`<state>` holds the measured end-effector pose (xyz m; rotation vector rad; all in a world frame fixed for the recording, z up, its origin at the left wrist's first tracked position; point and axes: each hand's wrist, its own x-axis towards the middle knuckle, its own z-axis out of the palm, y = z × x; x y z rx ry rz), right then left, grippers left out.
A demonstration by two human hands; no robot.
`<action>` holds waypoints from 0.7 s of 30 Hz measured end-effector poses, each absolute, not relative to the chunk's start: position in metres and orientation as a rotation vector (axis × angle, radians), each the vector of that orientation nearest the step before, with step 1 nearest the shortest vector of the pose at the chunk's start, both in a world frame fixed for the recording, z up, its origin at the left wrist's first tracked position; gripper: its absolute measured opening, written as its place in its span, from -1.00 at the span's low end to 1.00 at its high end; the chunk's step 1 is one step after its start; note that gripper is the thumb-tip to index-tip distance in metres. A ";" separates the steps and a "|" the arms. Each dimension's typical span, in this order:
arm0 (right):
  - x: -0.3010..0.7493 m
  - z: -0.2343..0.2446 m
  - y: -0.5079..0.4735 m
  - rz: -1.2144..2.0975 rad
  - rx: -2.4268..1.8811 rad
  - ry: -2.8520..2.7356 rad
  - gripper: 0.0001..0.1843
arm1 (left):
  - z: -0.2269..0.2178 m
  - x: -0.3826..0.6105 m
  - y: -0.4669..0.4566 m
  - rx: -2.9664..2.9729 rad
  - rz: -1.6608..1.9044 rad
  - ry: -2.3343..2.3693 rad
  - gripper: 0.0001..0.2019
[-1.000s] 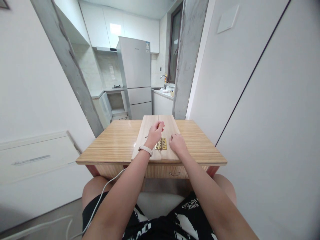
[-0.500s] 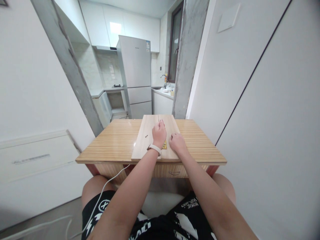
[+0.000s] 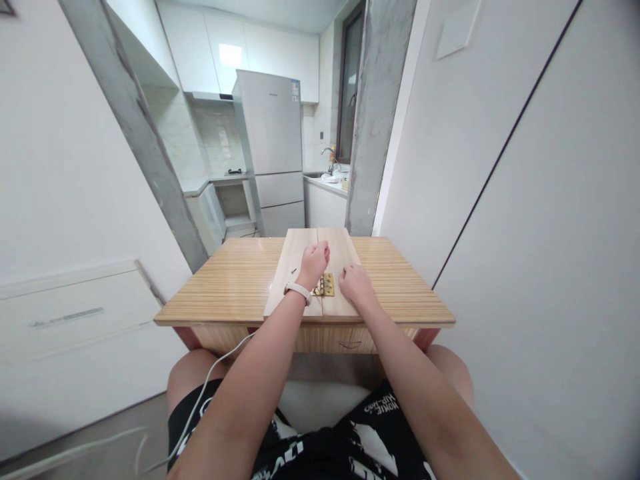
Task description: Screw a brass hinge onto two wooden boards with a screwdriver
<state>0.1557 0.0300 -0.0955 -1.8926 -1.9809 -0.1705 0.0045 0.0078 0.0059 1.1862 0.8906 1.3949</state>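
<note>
A silver refrigerator (image 3: 273, 127) is standing before glossy white cabinets (image 3: 185, 50), which are reflecting a bright patch (image 3: 230, 55) of light. A dark-framed window (image 3: 349, 87) is rising above the sink counter (image 3: 324, 203), and rough grey uprights (image 3: 384, 100) are standing between white walls (image 3: 55, 160) on either side.

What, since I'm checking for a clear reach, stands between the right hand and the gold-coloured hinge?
Nothing visible: only a narrow strip of the right board shows between the right hand and the gold-coloured hinge. The left hand hides part of the hinge's left side, so I cannot tell what is there.
</note>
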 end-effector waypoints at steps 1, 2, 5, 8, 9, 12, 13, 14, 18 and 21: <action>0.156 -0.096 0.030 -0.172 -1.889 -1.981 -0.63 | 0.006 0.003 0.008 1.201 1.408 0.885 -0.58; 0.156 -0.096 0.030 -0.171 -1.887 -1.982 -0.63 | 0.005 0.001 0.008 1.224 1.416 0.879 -0.58; 0.156 -0.098 0.031 -0.156 -1.893 -1.984 -0.62 | 0.006 -0.005 0.009 1.282 1.346 0.825 -0.59; 0.158 -0.100 0.033 -0.163 -1.884 -1.984 -0.64 | 0.006 -0.010 0.012 1.308 1.299 0.798 -0.57; 0.158 -0.101 0.033 -0.172 -1.879 -1.983 -0.64 | 0.006 -0.011 0.012 1.309 1.307 0.798 -0.56; 0.159 -0.102 0.033 -0.193 -1.867 -1.981 -0.66 | 0.005 -0.010 0.010 1.334 1.347 0.776 -0.55; 0.159 -0.102 0.033 -0.195 -1.865 -1.981 -0.67 | 0.004 -0.008 0.009 1.352 1.362 0.768 -0.57; 0.159 -0.102 0.033 -0.197 -1.862 -1.982 -0.67 | 0.002 -0.007 0.007 1.378 1.383 0.770 -0.58; 0.158 -0.100 0.032 -0.208 -1.855 -1.980 -0.68 | -0.007 -0.002 0.003 1.525 1.547 0.883 -0.64; 0.157 -0.098 0.032 -0.185 -1.862 -1.980 -0.67 | -0.015 0.001 0.005 1.529 1.670 1.016 -0.66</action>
